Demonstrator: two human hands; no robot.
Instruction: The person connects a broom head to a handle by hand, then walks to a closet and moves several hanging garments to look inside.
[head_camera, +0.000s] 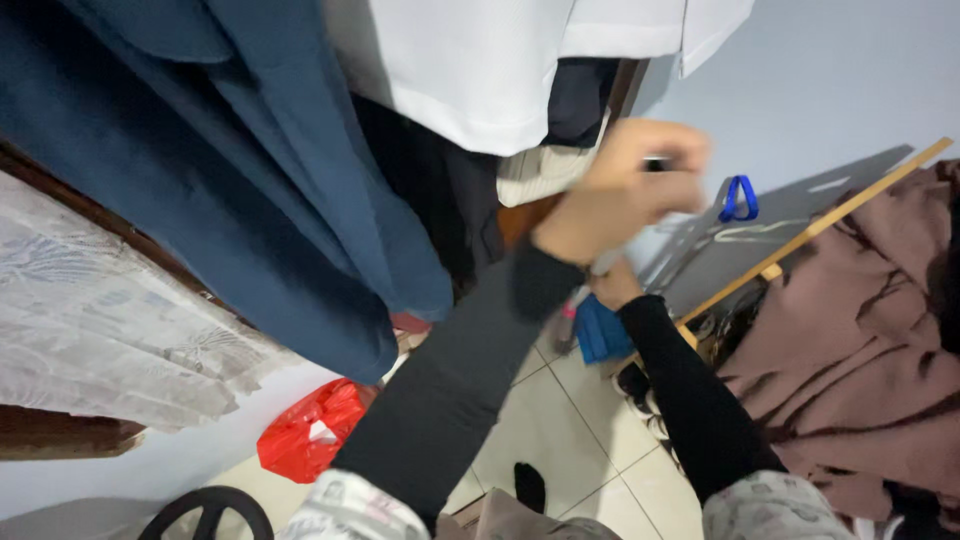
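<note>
a red plastic bag (312, 440) lies crumpled on the tiled floor (560, 420), low in the picture, with a small white patch on its front.

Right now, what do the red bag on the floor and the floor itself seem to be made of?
The red bag looks like thin glossy plastic: it is crumpled, with shiny highlights. The floor seems to be glazed ceramic tile: pale squares with dark grout lines and a slight sheen.

Domestic room, clothes-storage corner: hanging dark blue fabric garment (250, 180) and white cloth garment (480, 70), heaped mauve-brown clothing (850, 340) beside a thin wooden rod (830, 222), pale tiled floor (560, 420), crumpled red plastic bag (310, 440).
</note>
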